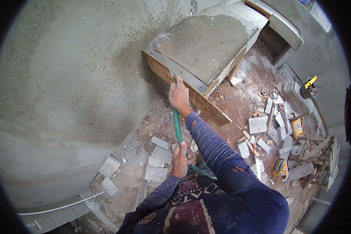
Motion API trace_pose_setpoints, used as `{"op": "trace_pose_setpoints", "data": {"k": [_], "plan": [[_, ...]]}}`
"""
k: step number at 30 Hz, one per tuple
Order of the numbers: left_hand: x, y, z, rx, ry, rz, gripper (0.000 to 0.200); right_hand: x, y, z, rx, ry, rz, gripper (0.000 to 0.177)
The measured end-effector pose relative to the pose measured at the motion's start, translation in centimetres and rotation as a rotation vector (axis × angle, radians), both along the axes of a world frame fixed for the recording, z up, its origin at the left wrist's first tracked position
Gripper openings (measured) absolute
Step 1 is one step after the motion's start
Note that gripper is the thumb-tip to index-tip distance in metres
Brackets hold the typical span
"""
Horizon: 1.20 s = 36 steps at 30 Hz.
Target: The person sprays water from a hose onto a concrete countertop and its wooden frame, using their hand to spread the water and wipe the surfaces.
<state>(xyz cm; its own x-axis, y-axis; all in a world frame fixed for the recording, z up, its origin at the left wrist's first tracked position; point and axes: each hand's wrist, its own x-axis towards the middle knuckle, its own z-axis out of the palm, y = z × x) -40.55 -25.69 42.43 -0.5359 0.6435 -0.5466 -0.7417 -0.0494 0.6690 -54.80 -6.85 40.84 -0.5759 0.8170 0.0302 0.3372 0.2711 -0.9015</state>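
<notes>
My right hand (179, 95) grips the upper end of a green hose (178, 128) and holds it against the front edge of a wet cement slab (204, 45) framed by wooden formwork boards (201, 102). Lower down, close to my chest, my left hand (181, 159) is closed around the same hose. From there the hose curves off to the right beneath my right arm. Both arms wear dark blue sleeves.
A grey plastered wall (66, 89) fills the left side. Broken tiles (160, 156) and rubble lie on the dirt floor below. At the right are stacked tile pieces (290, 97), wood scraps (316, 156), a yellow container (296, 127) and a white pipe (62, 208) at lower left.
</notes>
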Motion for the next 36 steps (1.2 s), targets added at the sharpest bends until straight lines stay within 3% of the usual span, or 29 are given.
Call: {"op": "trace_pose_setpoints", "data": {"k": [7,9,12,14,17,24,26,29,32,33,36], "plan": [[-0.7,0.4,0.1,-0.002,-0.016,-0.082,0.037,1.1,1.9,-0.3,0.113,0.069,-0.157,0.035],[-0.7,0.4,-0.3,0.004,-0.018,-0.094,0.036,1.3,1.7,-0.3,-0.032,-0.007,-0.099,0.035],[0.3,0.3,-1.0,0.007,-0.061,-0.083,0.036,1.6,0.9,-1.4,0.024,-0.037,-0.030,0.035],[1.0,0.5,-1.4,-0.016,-0.088,-0.083,0.036,2.3,1.5,-1.8,-0.088,-0.104,-0.022,0.034],[1.5,1.1,-1.3,-0.020,-0.084,-0.142,0.037,4.2,2.9,-3.3,0.059,-0.042,-0.163,0.034],[1.9,2.6,-1.5,0.005,-0.091,-0.270,0.039,7.7,5.7,-1.9,-0.001,-0.120,-0.281,0.036],[2.2,2.7,-1.2,0.040,-0.107,-0.298,0.040,7.9,6.0,-2.2,-0.056,-0.131,-0.240,0.035],[2.8,3.1,-1.2,0.074,-0.132,-0.323,0.040,7.5,6.2,-2.3,0.098,-0.157,-0.053,0.034],[3.0,4.3,-0.8,0.137,-0.130,-0.408,0.040,8.0,7.5,-1.8,0.019,-0.222,0.046,0.032],[2.9,4.9,-0.4,0.142,-0.140,-0.442,0.038,8.3,8.8,-3.4,0.181,-0.195,0.052,0.030],[2.4,7.3,0.6,0.143,-0.105,-0.514,0.038,9.8,11.8,-1.3,0.141,-0.311,-0.009,0.029]]}}
